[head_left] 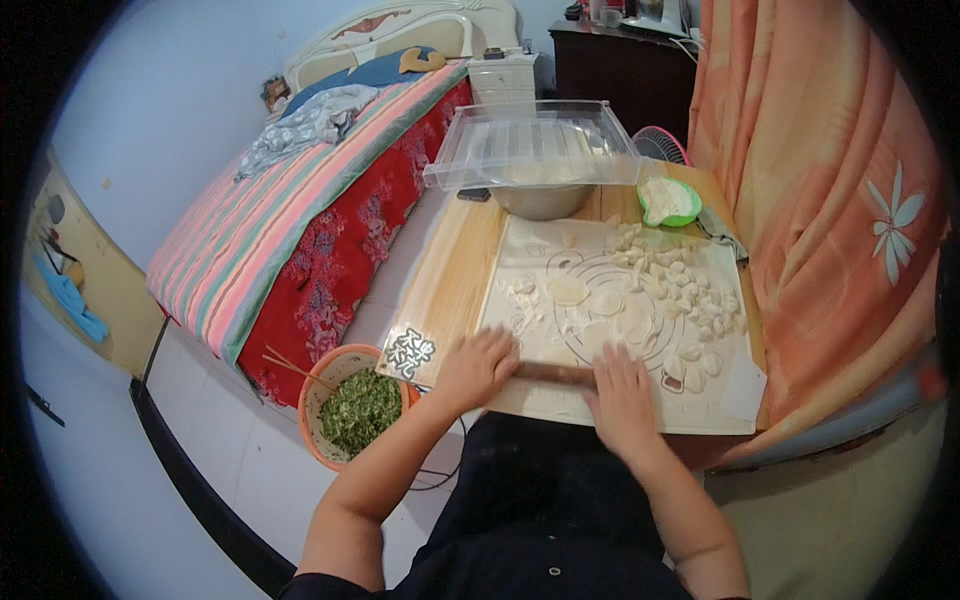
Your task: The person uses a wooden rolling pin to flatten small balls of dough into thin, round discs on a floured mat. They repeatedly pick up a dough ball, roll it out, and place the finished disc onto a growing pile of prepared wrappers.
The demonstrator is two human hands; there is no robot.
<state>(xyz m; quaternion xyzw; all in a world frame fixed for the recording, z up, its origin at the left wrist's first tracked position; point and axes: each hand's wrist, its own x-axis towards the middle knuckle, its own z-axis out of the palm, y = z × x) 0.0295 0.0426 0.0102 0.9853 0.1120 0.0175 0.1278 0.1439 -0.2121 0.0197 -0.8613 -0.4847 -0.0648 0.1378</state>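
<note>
Near the front edge of the floured white pastry mat [530,237], both my hands lie on a wooden rolling pin [555,374]. My left hand [478,368] is over its left end and my right hand [622,390] over its right end, fingers pointing away from me. Beyond the pin are several thin dough wrappers [570,291]. Small cut dough pieces [690,290] cover the right side of the mat, with a few flattened ones [697,362] close to my right hand. Any dough beneath the pin is hidden.
Left of the table, an orange bowl [308,410] holds chopped green filling [360,410] and chopsticks [300,368]. At the back sit a metal basin [545,204] under a clear plastic tray [465,150] and a green bowl [688,216] of flour. An orange curtain [800,200] borders the right.
</note>
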